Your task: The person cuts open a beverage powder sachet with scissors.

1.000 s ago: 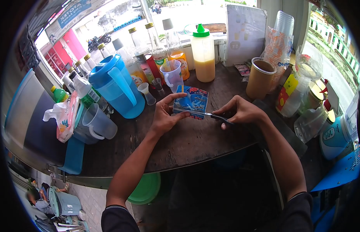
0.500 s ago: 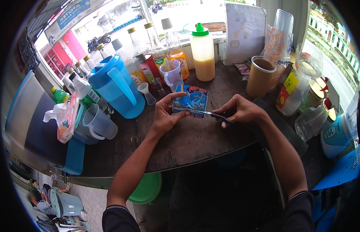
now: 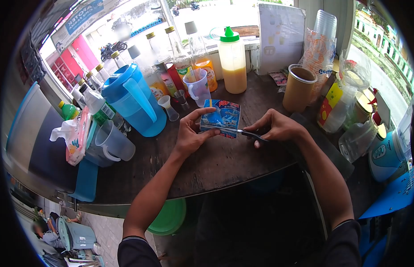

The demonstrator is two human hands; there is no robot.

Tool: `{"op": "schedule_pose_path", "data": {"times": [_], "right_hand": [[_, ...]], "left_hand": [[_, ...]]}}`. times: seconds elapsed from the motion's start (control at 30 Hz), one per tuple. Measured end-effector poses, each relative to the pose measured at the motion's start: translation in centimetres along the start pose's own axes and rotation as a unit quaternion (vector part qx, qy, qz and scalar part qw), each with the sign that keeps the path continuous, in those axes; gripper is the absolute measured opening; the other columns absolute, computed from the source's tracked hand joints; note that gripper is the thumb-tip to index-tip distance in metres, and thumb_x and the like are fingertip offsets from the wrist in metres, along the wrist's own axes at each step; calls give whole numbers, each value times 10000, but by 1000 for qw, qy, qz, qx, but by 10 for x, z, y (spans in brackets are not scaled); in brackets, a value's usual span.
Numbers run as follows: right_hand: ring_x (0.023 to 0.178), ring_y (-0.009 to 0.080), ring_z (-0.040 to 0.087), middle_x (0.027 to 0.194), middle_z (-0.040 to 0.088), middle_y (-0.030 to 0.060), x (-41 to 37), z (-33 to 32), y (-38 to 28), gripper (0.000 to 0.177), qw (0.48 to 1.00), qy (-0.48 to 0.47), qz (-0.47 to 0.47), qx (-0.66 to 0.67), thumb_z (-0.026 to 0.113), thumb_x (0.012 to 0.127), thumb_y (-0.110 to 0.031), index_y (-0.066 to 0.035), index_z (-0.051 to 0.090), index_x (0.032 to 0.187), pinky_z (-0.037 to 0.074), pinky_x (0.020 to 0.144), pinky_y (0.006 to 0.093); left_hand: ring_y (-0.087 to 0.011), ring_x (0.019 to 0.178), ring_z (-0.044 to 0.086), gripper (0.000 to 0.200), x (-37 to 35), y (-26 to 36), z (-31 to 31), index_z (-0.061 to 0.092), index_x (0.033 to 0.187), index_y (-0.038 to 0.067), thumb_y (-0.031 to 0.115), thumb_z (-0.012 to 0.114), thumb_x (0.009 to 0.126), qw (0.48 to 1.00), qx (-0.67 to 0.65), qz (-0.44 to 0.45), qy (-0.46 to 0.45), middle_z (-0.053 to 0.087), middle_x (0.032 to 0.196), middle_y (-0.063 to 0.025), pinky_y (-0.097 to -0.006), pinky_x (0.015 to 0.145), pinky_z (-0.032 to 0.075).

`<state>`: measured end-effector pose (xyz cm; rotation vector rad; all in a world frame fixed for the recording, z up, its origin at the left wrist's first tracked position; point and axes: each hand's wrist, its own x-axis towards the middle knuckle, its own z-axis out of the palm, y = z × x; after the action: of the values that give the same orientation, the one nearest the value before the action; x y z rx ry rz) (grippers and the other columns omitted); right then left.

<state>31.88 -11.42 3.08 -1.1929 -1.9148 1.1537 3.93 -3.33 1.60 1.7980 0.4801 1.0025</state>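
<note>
Between thumb and fingers, my left hand (image 3: 192, 131) holds a blue printed sachet (image 3: 225, 116) with red lettering along its top. My right hand (image 3: 278, 126) is closed on the dark handles of a pair of scissors (image 3: 240, 131). Their metal blades lie across the lower part of the sachet, pointing at my left thumb. Both hands are above the dark wooden counter (image 3: 216, 167). Just behind the sachet stands a clear measuring jug (image 3: 199, 86), with a small clear cup (image 3: 168, 108) to its left.
A blue pitcher (image 3: 133, 100) and a frosted jug (image 3: 115, 140) stand on the left. At the back are syrup bottles (image 3: 180, 60) and a green-capped squeeze bottle (image 3: 233, 66). A brown cup (image 3: 299, 88) and plastic jars (image 3: 358, 140) occupy the right. A person (image 3: 49, 231) sits far lower left.
The sachet has shifted very slightly down and to the right, tilting a little. Both hands keep nearly the same places, and the scissors still lie across it.
</note>
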Motion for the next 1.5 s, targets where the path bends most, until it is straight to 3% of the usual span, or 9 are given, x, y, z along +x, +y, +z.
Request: {"op": "schedule_pose_path", "data": {"times": [0.67, 1.07, 1.5], "right_hand": [[723, 34, 581, 844, 742, 38, 3, 14, -6, 529, 1000, 19, -15, -4, 907, 667, -208, -61, 716, 1138, 470, 678, 245], [772, 43, 594, 905, 751, 65, 2, 13, -6, 515, 1000, 15, -10, -1, 899, 677, -184, -70, 713, 1143, 477, 715, 261], [806, 59, 622, 941, 749, 83, 4, 14, -3, 545, 1000, 16, -10, 14, 906, 671, -220, -26, 706, 1139, 485, 744, 250]], "left_hand": [[-137, 1032, 644, 590, 0, 4, -2, 597, 1246, 11, -69, 814, 703, 1000, -15, -10, -18, 649, 1171, -85, -286, 901, 574], [-144, 1029, 649, 597, -2, 6, -1, 598, 1249, -2, -14, 841, 704, 1000, -9, -2, -17, 648, 1191, -108, -280, 891, 574], [-123, 1034, 632, 598, -2, 10, 2, 609, 1237, 11, 9, 856, 693, 999, -27, -37, -26, 663, 1139, -75, -276, 924, 545]]}}
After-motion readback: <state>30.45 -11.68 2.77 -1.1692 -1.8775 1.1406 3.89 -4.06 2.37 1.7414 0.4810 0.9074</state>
